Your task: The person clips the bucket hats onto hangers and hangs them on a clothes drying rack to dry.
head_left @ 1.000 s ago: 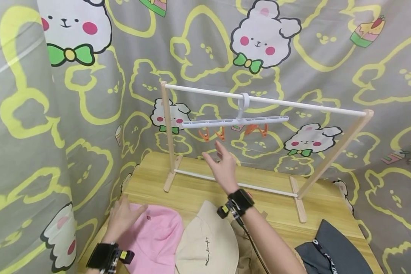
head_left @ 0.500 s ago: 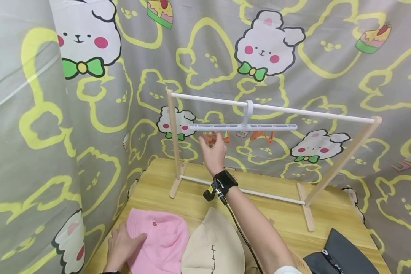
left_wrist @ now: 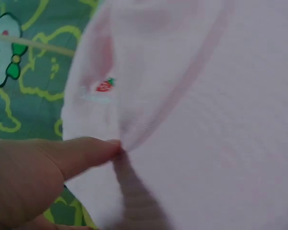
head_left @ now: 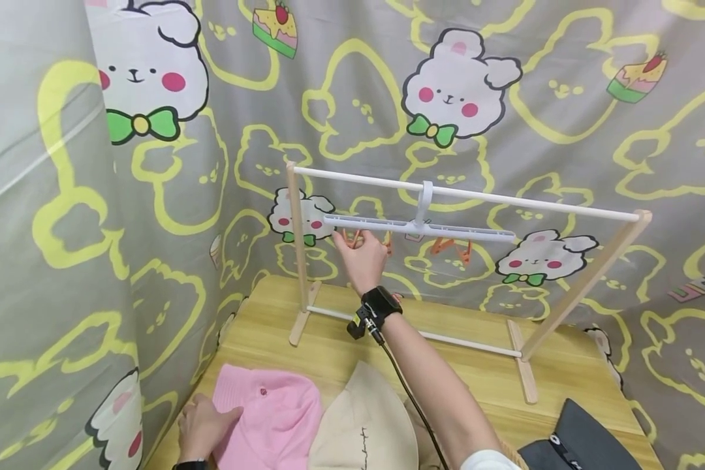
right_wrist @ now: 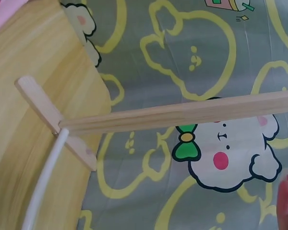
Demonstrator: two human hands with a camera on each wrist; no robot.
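A pink beanie (head_left: 276, 418) with a small strawberry patch (left_wrist: 105, 85) lies at the table's front left. My left hand (head_left: 202, 424) is at its left edge; in the left wrist view the straight thumb (left_wrist: 86, 155) touches the fabric, with the other fingers mostly hidden. Up at the rack, my right hand (head_left: 363, 260) pinches an orange clip (head_left: 354, 239) under the left end of a white hanger (head_left: 388, 224). Another orange clip (head_left: 389, 243) hangs just right of the hand, and more orange clips (head_left: 442, 245) hang farther right. In the right wrist view only a fingertip shows.
The hanger hooks over the white top rod (head_left: 505, 197) of a wooden rack (head_left: 296, 241). On the wooden table (head_left: 270, 307) lie a beige bucket hat (head_left: 364, 424) and a dark grey hat (head_left: 581, 437). Patterned curtains (head_left: 358, 78) surround the table.
My right hand has reached up and left to the orange clip and now pinches it; the hanger has tilted slightly. My left hand has come down beside the beanie.
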